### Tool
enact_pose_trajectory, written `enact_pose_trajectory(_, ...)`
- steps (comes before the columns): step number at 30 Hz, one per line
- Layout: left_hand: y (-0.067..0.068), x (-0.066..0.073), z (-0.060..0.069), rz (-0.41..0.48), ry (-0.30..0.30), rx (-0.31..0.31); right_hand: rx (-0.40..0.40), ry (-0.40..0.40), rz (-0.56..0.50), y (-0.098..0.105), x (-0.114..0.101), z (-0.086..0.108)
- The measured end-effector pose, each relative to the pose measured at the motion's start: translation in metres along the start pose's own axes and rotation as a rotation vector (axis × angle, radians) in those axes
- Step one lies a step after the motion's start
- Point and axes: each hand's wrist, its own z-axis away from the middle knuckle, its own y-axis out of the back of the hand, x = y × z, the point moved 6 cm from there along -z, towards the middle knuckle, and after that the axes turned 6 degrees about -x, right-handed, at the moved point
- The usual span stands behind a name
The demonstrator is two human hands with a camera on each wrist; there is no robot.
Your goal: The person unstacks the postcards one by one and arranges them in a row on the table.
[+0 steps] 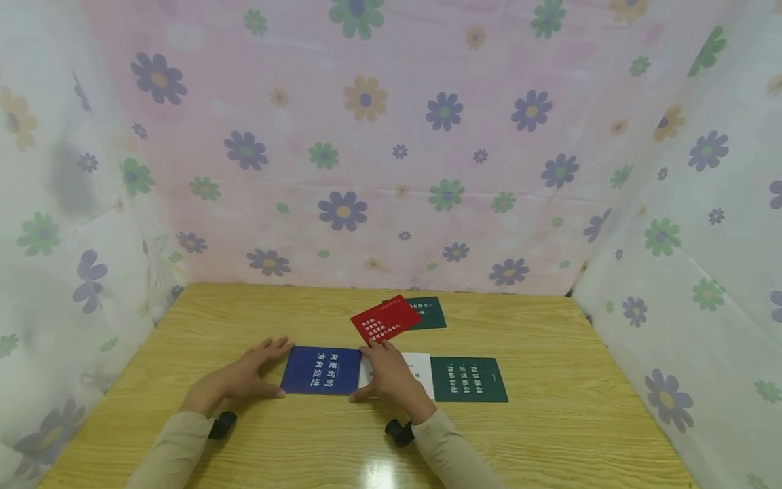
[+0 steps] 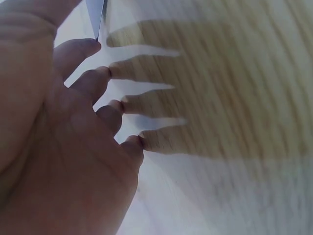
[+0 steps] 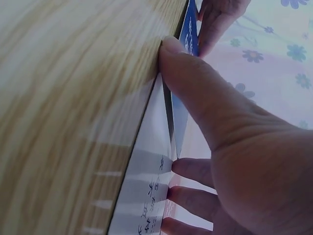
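Observation:
A blue card (image 1: 321, 371) with white lettering lies between the two hands. My left hand (image 1: 249, 372) holds its left end, with the thumb at the near corner and the index finger at the far one. In the left wrist view, the other fingertips (image 2: 115, 105) rest spread on the table. At the card's right end, my right hand (image 1: 394, 379) holds it between thumb and index finger. That hand partly covers a white card (image 1: 418, 370) with dark writing. The right wrist view shows a narrow gap between the blue card's edge (image 3: 180, 117) and the white card (image 3: 147, 161).
Right of the white card lies a green card (image 1: 469, 379). Behind the right hand, a red card (image 1: 385, 319) overlaps another green card (image 1: 432, 314). Wood-grain table (image 1: 550, 435) surrounds them, and flower-patterned cloth (image 1: 397, 183) encloses the back and sides.

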Motion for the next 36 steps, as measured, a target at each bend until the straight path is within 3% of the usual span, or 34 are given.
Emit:
enact_pose_trajectory(10, -0.001, -0.002, -0.001, -0.034, -0.022, -0.039, -0.005, -0.004, 0.061, 0.000, -0.004, 0.002)
enact_pose_trajectory(20, -0.001, -0.002, -0.001, -0.068, -0.048, -0.030, -0.017, -0.028, 0.085, -0.002, -0.003, 0.002)
enact_pose_trajectory(26, -0.001, -0.002, 0.000, -0.084, -0.066, 0.002, -0.008, -0.018, 0.092, -0.003, -0.002, 0.001)
enact_pose_trajectory(31, -0.003, -0.002, 0.002, -0.074, -0.046, 0.029, -0.010, -0.017, 0.124, -0.004, -0.003, -0.001)
enact_pose_trajectory(36, -0.005, 0.010, 0.005, -0.102, -0.090, 0.116, -0.003, -0.008, 0.098, -0.002, -0.006, 0.003)
